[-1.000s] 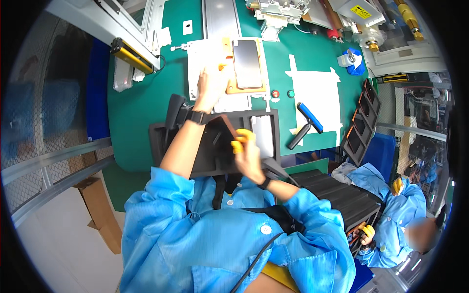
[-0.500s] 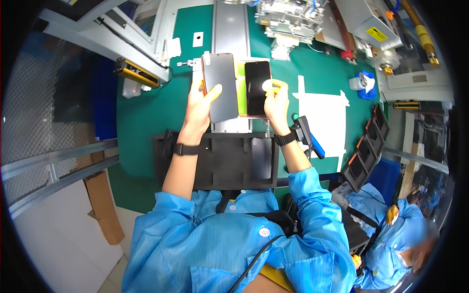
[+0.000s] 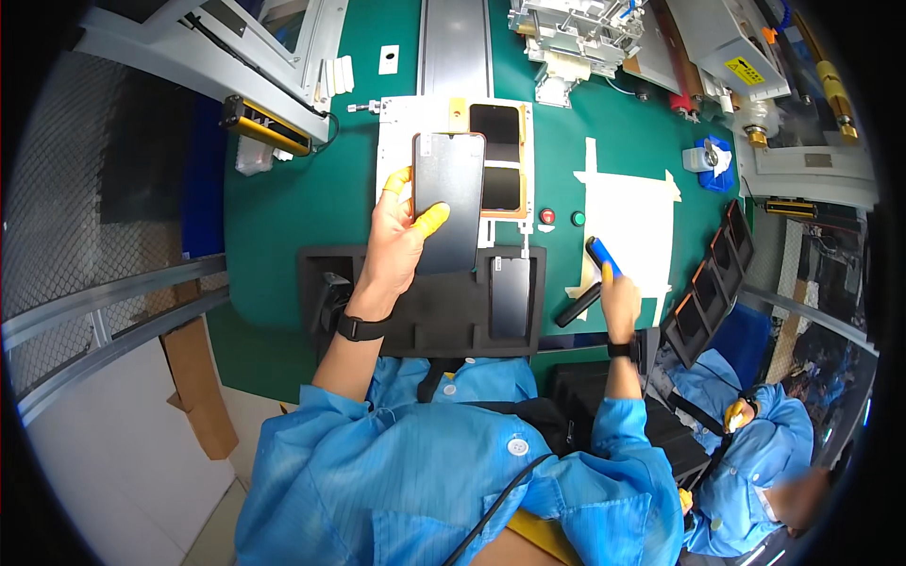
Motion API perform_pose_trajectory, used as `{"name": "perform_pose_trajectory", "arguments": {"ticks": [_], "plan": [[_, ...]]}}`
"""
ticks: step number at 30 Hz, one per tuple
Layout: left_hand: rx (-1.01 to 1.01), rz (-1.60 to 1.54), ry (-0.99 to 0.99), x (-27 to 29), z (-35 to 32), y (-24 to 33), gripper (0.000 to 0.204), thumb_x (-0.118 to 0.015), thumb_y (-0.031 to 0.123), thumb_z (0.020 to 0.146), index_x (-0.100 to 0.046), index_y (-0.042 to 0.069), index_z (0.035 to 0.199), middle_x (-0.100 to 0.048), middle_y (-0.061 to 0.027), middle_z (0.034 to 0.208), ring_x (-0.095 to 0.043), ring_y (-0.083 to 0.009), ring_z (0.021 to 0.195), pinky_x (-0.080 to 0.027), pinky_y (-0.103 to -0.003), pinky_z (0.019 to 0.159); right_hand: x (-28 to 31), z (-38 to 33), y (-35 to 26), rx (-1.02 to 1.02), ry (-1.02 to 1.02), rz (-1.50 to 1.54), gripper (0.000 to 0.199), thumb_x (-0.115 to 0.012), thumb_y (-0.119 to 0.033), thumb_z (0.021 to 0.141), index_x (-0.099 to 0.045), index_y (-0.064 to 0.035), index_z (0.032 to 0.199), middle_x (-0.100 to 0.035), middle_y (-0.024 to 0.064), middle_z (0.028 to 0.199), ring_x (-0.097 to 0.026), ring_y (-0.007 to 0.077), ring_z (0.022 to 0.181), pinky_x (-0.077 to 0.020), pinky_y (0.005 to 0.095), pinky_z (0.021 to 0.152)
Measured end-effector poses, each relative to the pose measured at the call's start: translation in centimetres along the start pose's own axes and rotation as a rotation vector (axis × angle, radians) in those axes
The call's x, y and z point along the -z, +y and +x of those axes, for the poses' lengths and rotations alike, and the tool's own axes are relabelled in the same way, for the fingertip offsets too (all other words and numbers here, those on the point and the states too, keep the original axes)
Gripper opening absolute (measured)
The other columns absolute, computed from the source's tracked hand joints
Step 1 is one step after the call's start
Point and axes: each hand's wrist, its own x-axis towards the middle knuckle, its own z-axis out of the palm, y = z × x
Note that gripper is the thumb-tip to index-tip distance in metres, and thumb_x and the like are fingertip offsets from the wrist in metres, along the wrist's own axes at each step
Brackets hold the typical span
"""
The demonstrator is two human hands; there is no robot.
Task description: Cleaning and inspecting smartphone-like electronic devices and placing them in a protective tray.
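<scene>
Since half a second ago the right hand [image 3: 620,294] has been pulled off the phone panel [image 3: 447,200] and dropped to the blue-handled roller [image 3: 595,275]. On the left, the panel is being held up over the green worktop [image 3: 283,208] by the left hand [image 3: 396,247], grip clenched round its edge, just above the black foam tray [image 3: 429,316]. On the right, the roller's handle is being grasped.

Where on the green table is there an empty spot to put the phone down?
The green mat is bare left of the white fixture plate, up to the yellow-and-black bar. The white taped sheet is bare too. It is crowded at the black foam tray under the left hand, and around the machines at the top.
</scene>
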Motion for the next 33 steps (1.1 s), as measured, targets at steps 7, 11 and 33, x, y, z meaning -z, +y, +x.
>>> {"name": "perform_pose_trajectory", "arguments": {"ticks": [7, 11, 33], "plan": [[0.032, -0.013, 0.033, 0.6, -1.0, -0.6, 0.052, -0.052, -0.011, 0.077, -0.031, 0.001, 0.123, -0.053, -0.0135, 0.109, -0.052, -0.0166, 0.098, -0.043, -0.027, 0.084, -7.7, 3.8, 6.2, -0.343, -0.228, 0.908, 0.031, -0.055, -0.028, 0.083, -0.056, 0.0026, 0.077, -0.055, 0.0102, 0.063, -0.059, 0.0205, 0.056, -0.0487, 0.0318, 0.053], [0.115, -0.054, 0.137, 3.2, -4.7, -0.5, 0.048, -0.051, -0.011, 0.077, -0.034, 0.001, 0.121, -0.054, -0.0127, 0.107, -0.052, -0.0162, 0.098, -0.043, -0.027, 0.085, -4.1, 6.5, 2.7, -0.144, -0.039, 1.314, 0.018, -0.050, -0.019, 0.087, -0.049, -0.0021, 0.082, -0.050, 0.0060, 0.064, -0.055, 0.0172, 0.050, -0.0510, 0.0281, 0.047], [0.297, -0.053, 0.383, 6.9, -10.1, -5.2, 0.043, -0.051, -0.007, 0.078, -0.036, 0.002, 0.118, -0.055, -0.0125, 0.102, -0.053, -0.0136, 0.092, -0.043, -0.025, 0.080, 4.7, 8.5, -21.5, 0.406, -0.325, 0.840, 0.044, -0.047, -0.032, 0.082, -0.051, 0.0023, 0.055, -0.052, 0.0095, 0.047, -0.052, 0.0155, 0.038, -0.0445, 0.0277, 0.042]]}}
